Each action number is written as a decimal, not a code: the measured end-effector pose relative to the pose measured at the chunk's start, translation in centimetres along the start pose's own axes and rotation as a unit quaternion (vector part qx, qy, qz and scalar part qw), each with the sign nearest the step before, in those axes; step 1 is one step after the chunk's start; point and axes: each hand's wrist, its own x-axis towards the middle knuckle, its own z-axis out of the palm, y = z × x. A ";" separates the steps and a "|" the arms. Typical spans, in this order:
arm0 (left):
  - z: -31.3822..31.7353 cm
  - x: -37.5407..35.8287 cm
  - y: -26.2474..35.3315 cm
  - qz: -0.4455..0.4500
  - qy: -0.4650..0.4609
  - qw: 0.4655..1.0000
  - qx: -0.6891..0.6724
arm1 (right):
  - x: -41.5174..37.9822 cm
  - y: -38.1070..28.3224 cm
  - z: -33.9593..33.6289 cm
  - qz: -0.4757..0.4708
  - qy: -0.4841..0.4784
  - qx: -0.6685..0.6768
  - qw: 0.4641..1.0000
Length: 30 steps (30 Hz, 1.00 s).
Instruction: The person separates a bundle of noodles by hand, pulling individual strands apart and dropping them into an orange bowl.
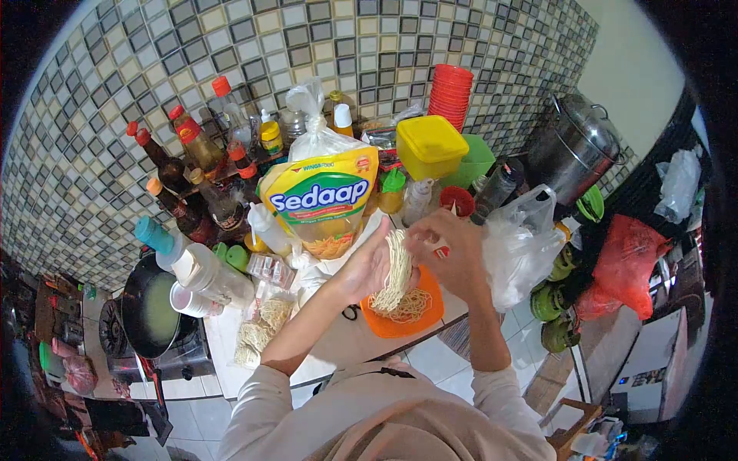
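Note:
A bundle of dry noodles (395, 270) stands upright in my left hand (366, 266), whose fingers are closed around its side. Close against the bundle's upper right is my right hand (450, 250), fingers curled inward and a little blurred. A small red and white patch shows at these fingers; what they grip I cannot make out. Below both hands, an orange tray (377, 326) holds loose noodles (415, 306), partly covered by the bundle.
Behind my hands stands a yellow Sedaap bag (319, 201). Sauce bottles (201, 146) crowd the back left. A wok (154, 306) with pale liquid sits on the stove at left. Packed noodles (254, 338) lie by my left forearm. At right hangs a white plastic bag (523, 250).

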 end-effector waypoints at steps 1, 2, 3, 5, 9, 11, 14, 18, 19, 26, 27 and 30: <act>0.4 0.0 0.0 0.000 0.000 1.000 0.000 | -0.1 0.0 0.4 -0.050 -0.001 -0.039 0.998; 1.1 -0.1 0.1 0.010 0.014 1.000 0.002 | -0.2 -0.1 0.7 -0.100 -0.003 -0.079 0.992; 1.4 -0.2 0.2 0.020 0.028 0.999 0.004 | -0.2 -0.1 0.8 -0.100 -0.003 -0.078 0.992; 0.9 -0.1 0.2 0.012 -0.010 1.000 -0.018 | 0.0 -0.2 0.8 -0.062 -0.036 -0.070 0.995; 1.3 0.2 0.3 0.016 -0.035 0.998 -0.047 | 0.5 -0.2 0.2 -0.039 -0.062 -0.027 0.997; 0.6 0.5 0.0 0.021 -0.044 0.998 -0.036 | 0.5 -0.5 0.0 -0.031 -0.056 -0.008 0.998; 0.8 0.6 -0.1 0.034 -0.041 0.998 -0.014 | 0.8 -0.6 -0.3 -0.018 -0.050 -0.018 0.998; 0.7 0.7 -0.1 0.042 -0.029 0.999 -0.008 | 0.6 -0.4 0.0 -0.021 -0.051 0.008 0.998; 0.7 0.6 -0.1 0.042 -0.029 0.999 -0.008 | 0.6 -0.4 0.1 -0.027 -0.059 -0.003 0.998; 0.9 0.4 0.1 0.046 -0.043 0.998 -0.018 | 0.4 -0.4 0.3 -0.048 -0.074 -0.033 0.996; 1.0 0.4 0.1 0.048 -0.041 0.998 -0.029 | 0.4 -0.2 0.4 -0.048 -0.074 -0.033 0.996; 0.8 0.7 -0.1 0.067 -0.055 0.996 -0.031 | 0.3 0.2 0.3 -0.126 -0.034 -0.070 0.989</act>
